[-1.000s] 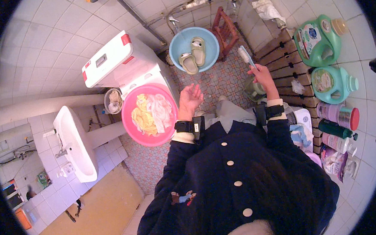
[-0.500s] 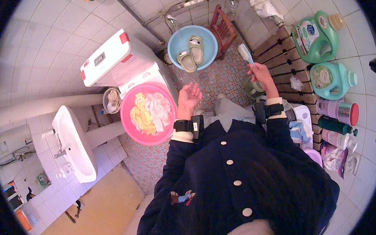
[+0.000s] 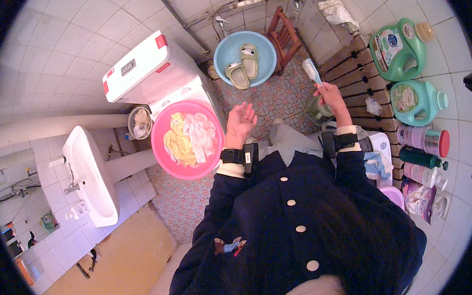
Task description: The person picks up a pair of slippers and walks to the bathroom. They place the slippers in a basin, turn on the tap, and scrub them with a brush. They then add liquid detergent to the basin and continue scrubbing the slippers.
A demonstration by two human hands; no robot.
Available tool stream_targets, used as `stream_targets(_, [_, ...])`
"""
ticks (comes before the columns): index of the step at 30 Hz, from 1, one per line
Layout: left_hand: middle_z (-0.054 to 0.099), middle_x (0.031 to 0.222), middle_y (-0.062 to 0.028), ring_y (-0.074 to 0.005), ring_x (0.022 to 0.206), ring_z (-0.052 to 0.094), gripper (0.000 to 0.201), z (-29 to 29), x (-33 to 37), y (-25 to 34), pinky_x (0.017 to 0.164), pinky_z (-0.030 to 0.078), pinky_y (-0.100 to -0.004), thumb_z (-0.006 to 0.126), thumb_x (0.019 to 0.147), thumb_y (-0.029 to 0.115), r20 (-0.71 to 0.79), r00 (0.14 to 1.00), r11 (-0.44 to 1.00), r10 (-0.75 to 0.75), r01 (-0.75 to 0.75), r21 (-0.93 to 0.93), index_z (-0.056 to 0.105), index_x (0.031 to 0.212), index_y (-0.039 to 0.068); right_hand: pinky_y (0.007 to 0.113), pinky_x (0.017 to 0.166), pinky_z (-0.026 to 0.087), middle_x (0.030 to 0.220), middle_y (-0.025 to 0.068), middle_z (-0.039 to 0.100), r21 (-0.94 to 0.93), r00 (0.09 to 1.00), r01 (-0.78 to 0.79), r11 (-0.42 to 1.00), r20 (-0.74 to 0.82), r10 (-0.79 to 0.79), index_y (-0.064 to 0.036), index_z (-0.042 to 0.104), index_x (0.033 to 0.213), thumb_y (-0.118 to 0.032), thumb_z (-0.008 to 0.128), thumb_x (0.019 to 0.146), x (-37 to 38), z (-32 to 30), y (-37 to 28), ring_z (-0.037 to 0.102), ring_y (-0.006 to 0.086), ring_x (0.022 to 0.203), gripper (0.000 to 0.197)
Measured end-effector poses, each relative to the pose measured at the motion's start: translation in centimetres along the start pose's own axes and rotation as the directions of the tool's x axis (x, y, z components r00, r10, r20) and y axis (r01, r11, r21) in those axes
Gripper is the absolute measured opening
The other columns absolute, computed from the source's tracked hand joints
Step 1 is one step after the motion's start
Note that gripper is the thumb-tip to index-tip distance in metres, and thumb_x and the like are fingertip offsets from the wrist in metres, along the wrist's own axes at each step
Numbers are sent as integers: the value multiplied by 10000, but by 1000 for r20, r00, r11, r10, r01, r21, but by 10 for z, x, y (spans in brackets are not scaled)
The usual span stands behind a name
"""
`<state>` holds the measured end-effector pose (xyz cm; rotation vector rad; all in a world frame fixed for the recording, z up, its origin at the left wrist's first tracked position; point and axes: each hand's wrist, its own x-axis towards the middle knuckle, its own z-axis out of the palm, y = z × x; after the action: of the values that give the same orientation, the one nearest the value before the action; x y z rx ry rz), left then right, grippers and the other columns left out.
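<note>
My right hand [image 3: 330,97] grips a scrub brush [image 3: 312,71] by its handle, its pale bristles pointing up and away from me. My left hand [image 3: 240,124] is turned palm up with loosely curled fingers and nothing in it. Ahead of both hands, a light blue basin [image 3: 269,59] holds a pair of green slippers [image 3: 249,62], one leaning on the near rim. Left of my left hand, a pink basin [image 3: 163,165] contains yellow cloth [image 3: 178,142] and pale pink cloth [image 3: 199,136].
A red-brown wooden chair [image 3: 283,41] stands beside the blue basin. Detergent bottles [image 3: 400,51] line the slatted wooden shelf [image 3: 350,70] on the right. Left are a white box-shaped appliance [image 3: 139,67], a waste bin [image 3: 140,122] and a sink [image 3: 94,178]. A tap [image 3: 221,22] is behind the blue basin.
The view has shifted slightly. My right hand and the brush sit a little lower in the picture. My left hand stays palm up, and the slippers lie as before.
</note>
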<state>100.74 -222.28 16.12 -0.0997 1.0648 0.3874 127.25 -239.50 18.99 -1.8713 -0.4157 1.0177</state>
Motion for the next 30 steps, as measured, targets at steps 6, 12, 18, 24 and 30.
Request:
stream_targets(6, [533,1077,-68,-221,1023,442,170,-6,-3,10,924,305,-382,560,739,160,22,1000,1000,-3,3,7,564,904,121,233,420,403,708,35,596,18,999,-37,999,-2,37,-21,589,948,-249,493,886,-8,9,0,452,72,426,255])
stream_targets(12, [553,1043,-63,-225,1007,457,169,-12,-5,23,916,317,-389,561,739,156,41,999,998,36,-38,40,565,905,124,233,412,403,651,17,549,-34,999,-38,999,-19,37,-26,575,918,-233,494,887,-17,25,-3,438,66,420,224])
stream_targets(18, [556,1055,-59,-226,1011,461,180,-18,4,30,905,337,-386,553,755,156,77,997,999,10,-14,51,559,932,123,225,386,406,589,-4,480,24,997,-37,999,-73,39,-46,536,883,-215,477,893,-30,35,-3,417,63,411,180])
stream_targets(24, [544,1079,-59,-216,1032,457,213,-19,14,30,888,355,-387,548,762,151,83,996,997,27,-33,68,546,973,124,225,406,403,600,-10,469,24,989,-131,991,-71,132,-45,536,994,-183,448,900,-23,33,-8,405,57,422,189])
stream_targets(30, [523,1116,-56,-205,1004,456,214,0,30,41,878,356,-381,539,771,162,-28,999,999,29,-28,40,548,982,133,225,426,399,612,-11,471,69,989,-149,986,24,147,-37,537,1039,-198,451,894,18,29,-15,407,55,438,233])
